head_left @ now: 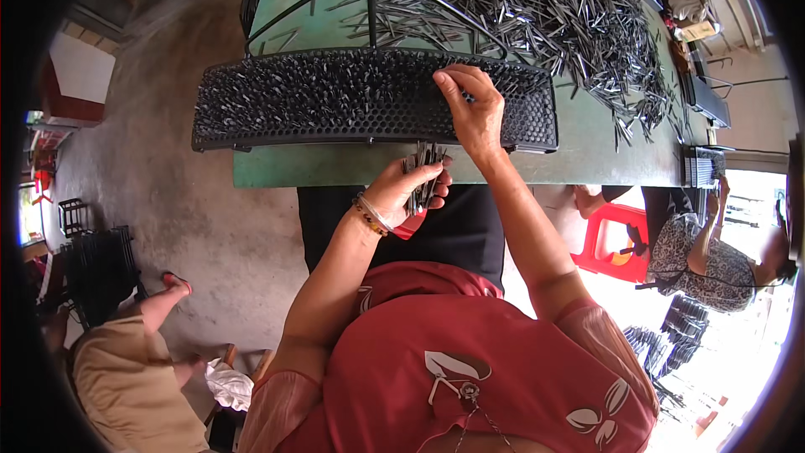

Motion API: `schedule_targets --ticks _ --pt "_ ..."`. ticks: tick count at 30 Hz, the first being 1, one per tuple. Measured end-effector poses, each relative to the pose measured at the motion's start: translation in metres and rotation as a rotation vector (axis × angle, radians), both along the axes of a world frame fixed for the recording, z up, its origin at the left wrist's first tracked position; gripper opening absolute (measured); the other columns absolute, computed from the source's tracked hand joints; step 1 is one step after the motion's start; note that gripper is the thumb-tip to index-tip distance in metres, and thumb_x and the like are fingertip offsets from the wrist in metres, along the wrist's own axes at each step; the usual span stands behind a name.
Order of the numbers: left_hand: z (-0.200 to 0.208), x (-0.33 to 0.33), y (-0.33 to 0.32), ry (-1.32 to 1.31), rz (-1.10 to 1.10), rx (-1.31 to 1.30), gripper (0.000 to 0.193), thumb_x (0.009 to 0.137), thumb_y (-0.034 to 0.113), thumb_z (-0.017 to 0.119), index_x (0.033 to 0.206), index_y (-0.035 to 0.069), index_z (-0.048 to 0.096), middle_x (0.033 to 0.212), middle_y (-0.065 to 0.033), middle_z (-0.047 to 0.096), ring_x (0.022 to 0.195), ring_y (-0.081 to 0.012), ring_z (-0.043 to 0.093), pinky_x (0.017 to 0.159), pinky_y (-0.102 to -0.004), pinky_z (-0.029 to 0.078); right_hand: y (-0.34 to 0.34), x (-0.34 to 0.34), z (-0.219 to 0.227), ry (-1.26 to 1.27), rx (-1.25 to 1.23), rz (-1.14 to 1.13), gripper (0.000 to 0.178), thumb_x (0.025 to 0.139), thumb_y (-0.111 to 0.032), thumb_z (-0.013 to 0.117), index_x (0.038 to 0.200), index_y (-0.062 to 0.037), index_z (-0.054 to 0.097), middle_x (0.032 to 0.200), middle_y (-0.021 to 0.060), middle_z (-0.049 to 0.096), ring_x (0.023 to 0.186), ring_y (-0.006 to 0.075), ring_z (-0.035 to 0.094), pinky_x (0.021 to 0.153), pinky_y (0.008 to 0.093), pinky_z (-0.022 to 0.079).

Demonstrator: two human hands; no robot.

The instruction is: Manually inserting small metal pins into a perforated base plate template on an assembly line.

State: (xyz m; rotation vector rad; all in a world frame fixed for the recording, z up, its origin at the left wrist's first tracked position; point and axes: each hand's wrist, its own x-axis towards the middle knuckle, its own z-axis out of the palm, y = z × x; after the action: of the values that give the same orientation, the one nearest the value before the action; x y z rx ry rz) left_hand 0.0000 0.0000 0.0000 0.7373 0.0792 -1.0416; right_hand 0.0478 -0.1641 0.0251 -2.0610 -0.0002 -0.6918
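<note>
A long black rack with rows of round holes lies along the table's near edge. Thin dark strips stand upright and crowded in its left and middle part, while bare holes show along the front and at the right. My left hand is closed round a bundle of the same thin strips, just in front of the rack. Something red shows under that bundle. Above the rack's right half, my right hand has thumb and bent fingers brought together; what they pinch, if anything, cannot be made out.
A big heap of loose dark strips covers the back right of the green table. A black metal frame rises behind the rack. Another person works at the right near a red stool; one more person is at lower left.
</note>
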Motion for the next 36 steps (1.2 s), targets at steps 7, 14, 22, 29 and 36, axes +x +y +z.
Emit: schedule_targets --ticks 7,14,22,29,36 --pt "0.005 -0.002 -0.002 0.001 0.010 0.038 0.027 0.090 0.019 0.058 0.110 0.002 0.058 0.085 -0.0056 0.063 0.074 -0.0137 0.062 0.063 -0.0275 0.052 -0.001 -0.004 0.000 -0.051 -0.190 0.024 0.013 0.077 -0.010 0.070 0.089 -0.0041 0.070 0.094 0.0067 0.066 0.085 0.0207 0.059 0.077 0.0301 0.046" --pt "0.000 -0.004 -0.003 -0.012 0.009 0.040 0.027 0.089 0.019 0.059 0.110 0.001 0.058 0.085 -0.0056 0.063 0.075 -0.0134 0.062 0.062 -0.0269 0.052 0.003 0.000 0.000 -0.140 -0.431 0.074 0.017 0.075 -0.009 0.070 0.091 -0.0072 0.070 0.097 0.0037 0.063 0.082 0.0224 0.055 0.075 0.0322 0.044" --pt "0.007 -0.005 -0.003 -0.046 0.023 -0.014 0.030 0.089 0.015 0.057 0.116 0.001 0.053 0.092 -0.0087 0.064 0.082 -0.0165 0.063 0.067 -0.0282 0.052 0.000 0.001 0.000 -0.131 -0.520 0.016 0.017 0.077 -0.013 0.069 0.092 -0.0075 0.070 0.101 0.0038 0.062 0.084 0.0226 0.054 0.077 0.0342 0.042" --pt "0.002 -0.003 -0.002 -0.086 0.084 -0.049 0.031 0.091 0.016 0.056 0.117 0.001 0.052 0.100 -0.0116 0.064 0.088 -0.0193 0.064 0.072 -0.0323 0.054 -0.002 -0.021 0.019 -0.081 -0.306 0.063 0.014 0.078 -0.010 0.068 0.091 -0.0052 0.070 0.093 0.0072 0.064 0.082 0.0235 0.058 0.075 0.0326 0.045" --pt "0.012 -0.002 -0.003 -0.194 0.139 0.045 0.026 0.091 0.015 0.056 0.112 0.001 0.054 0.103 -0.0115 0.064 0.094 -0.0208 0.064 0.076 -0.0342 0.055 -0.008 -0.054 0.026 0.538 0.120 0.360 0.020 0.081 -0.015 0.070 0.084 0.0046 0.066 0.073 0.0050 0.062 0.067 0.0088 0.056 0.059 0.0251 0.045"
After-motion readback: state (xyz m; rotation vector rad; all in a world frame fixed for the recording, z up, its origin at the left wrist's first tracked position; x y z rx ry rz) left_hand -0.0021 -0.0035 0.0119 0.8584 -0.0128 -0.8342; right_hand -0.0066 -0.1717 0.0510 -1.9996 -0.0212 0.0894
